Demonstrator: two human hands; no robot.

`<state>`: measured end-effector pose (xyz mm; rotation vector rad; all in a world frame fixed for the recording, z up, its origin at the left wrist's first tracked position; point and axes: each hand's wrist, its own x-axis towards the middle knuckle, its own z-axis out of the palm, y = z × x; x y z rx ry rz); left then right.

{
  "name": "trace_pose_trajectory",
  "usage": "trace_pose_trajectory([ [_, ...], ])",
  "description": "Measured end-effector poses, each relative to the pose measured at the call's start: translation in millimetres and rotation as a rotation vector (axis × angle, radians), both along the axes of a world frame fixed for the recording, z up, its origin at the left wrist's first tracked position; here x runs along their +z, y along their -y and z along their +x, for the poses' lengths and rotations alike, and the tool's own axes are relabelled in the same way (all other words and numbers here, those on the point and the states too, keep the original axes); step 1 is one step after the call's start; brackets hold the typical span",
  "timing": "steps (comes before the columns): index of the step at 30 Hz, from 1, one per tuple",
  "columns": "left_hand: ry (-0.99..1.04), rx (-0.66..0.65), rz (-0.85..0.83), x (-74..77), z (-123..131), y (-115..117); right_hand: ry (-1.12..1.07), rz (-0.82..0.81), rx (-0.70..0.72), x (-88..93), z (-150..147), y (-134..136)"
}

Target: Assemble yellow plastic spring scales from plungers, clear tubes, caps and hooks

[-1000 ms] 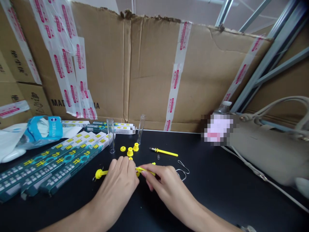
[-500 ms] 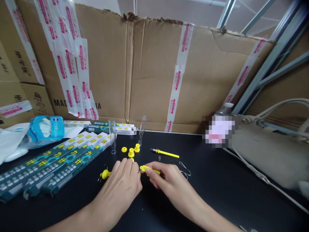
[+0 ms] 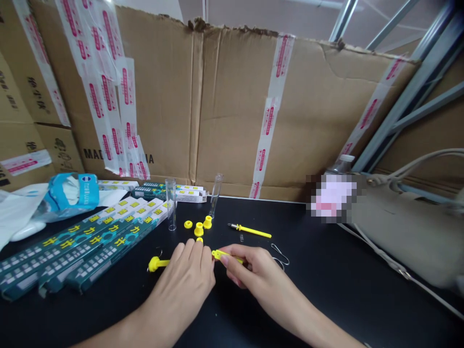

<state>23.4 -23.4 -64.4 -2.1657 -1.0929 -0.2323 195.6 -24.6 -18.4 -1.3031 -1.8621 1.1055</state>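
My left hand [image 3: 188, 280] rests curled on the black table [image 3: 326, 290], fingers closed over a yellow capped piece [image 3: 155, 264] that sticks out to its left. My right hand [image 3: 250, 270] pinches a thin yellow rod [image 3: 222, 254] whose tip meets my left fingertips. Just beyond lie three small yellow caps [image 3: 197, 226], a second yellow rod [image 3: 250, 230], a tiny spring [image 3: 241, 237] and a bent wire hook [image 3: 281, 254]. Two clear tubes [image 3: 171, 204] stand upright behind them.
Several green and white flat boxes [image 3: 79, 246] lie fanned at the left, by a blue and white packet [image 3: 70, 193]. Taped cardboard walls [image 3: 224, 116] close the back. A beige bag [image 3: 409, 227] and a bottle with a blurred label [image 3: 331, 195] sit at the right.
Both hands have kept the same grip and barely moved; the view has drifted slightly, and the yellow capped piece shows a little differently beside my left hand.
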Motion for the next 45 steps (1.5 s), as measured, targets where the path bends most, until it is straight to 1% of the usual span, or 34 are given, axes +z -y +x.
trace_pose_trajectory([
  [3,-0.006,0.014,0.009,-2.5,0,1,-0.01,-0.013,0.008,1.5,-1,2],
  [5,0.001,0.028,-0.024,-0.2,1,1,-0.011,-0.011,0.014,2.4,-2,3],
  [9,0.001,0.015,-0.105,7.2,1,1,-0.006,-0.005,0.017,3.2,-1,3],
  [12,0.008,0.023,-0.116,5.5,1,1,-0.01,-0.005,0.021,3.0,-1,3],
  [14,0.028,0.029,-0.092,0.0,0,1,-0.028,-0.025,0.027,2.2,0,3],
  [16,0.038,0.007,-0.037,-6.4,-1,1,-0.069,-0.066,0.031,0.8,0,3],
  [19,0.027,-0.015,0.03,-12.6,-2,1,-0.179,-0.151,0.039,-0.8,0,2],
  [23,0.02,-0.021,0.068,-12.5,-3,0,-0.32,-0.263,0.052,1.3,0,1],
  [27,0.029,-0.023,0.071,-13.4,-2,1,-0.372,-0.318,0.058,4.6,0,3],
  [30,0.036,-0.033,0.07,-13.8,-2,2,-0.343,-0.291,0.071,4.7,0,3],
  [32,0.034,-0.022,0.029,-10.2,0,2,-0.284,-0.254,0.075,3.9,0,3],
  [36,0.025,0.039,-0.111,6.7,2,2,-0.091,-0.122,0.051,2.5,-1,3],
  [38,-0.003,0.063,-0.145,14.3,3,3,-0.019,-0.057,0.038,1.8,-2,4],
  [41,-0.034,0.078,-0.139,18.7,3,4,0.04,0.049,0.016,0.4,-3,6],
  [43,-0.027,0.065,-0.117,17.7,2,4,0.06,0.108,0.008,-0.3,-3,7],
  [45,-0.017,0.039,-0.085,15.8,2,3,0.065,0.125,0.012,-0.6,-3,8],
])
